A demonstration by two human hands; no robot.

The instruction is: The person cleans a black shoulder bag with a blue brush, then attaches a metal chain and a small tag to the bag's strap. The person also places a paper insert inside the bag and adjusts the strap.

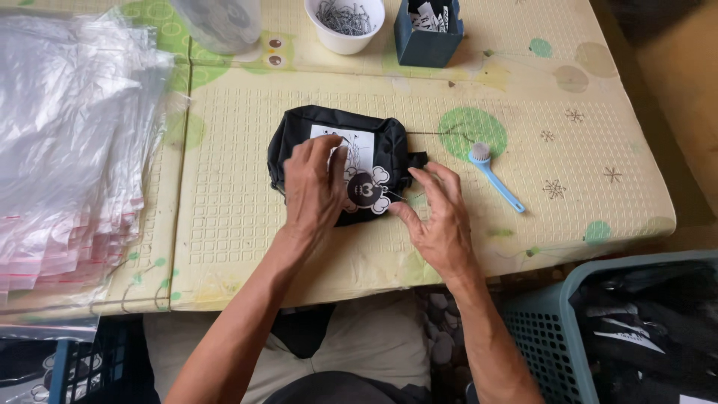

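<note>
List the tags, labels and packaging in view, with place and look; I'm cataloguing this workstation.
White rectangular card: on the black pouch, dark print, by the left hand.
Round black hang tag: on a white shaped backing, pouch's lower right, by the right hand.
Clear plastic bags: stacked at the table's left, red-edged.
Printed white cards: upright in a dark blue box, top centre.

Matt black cloth pouch; glossy paper tag; embossed foam mat; crinkled clear plastic bags.

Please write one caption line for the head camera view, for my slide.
Two bare hands, left hand and right hand, press a folded black fabric item with round tag on a yellow foam mat.
</note>
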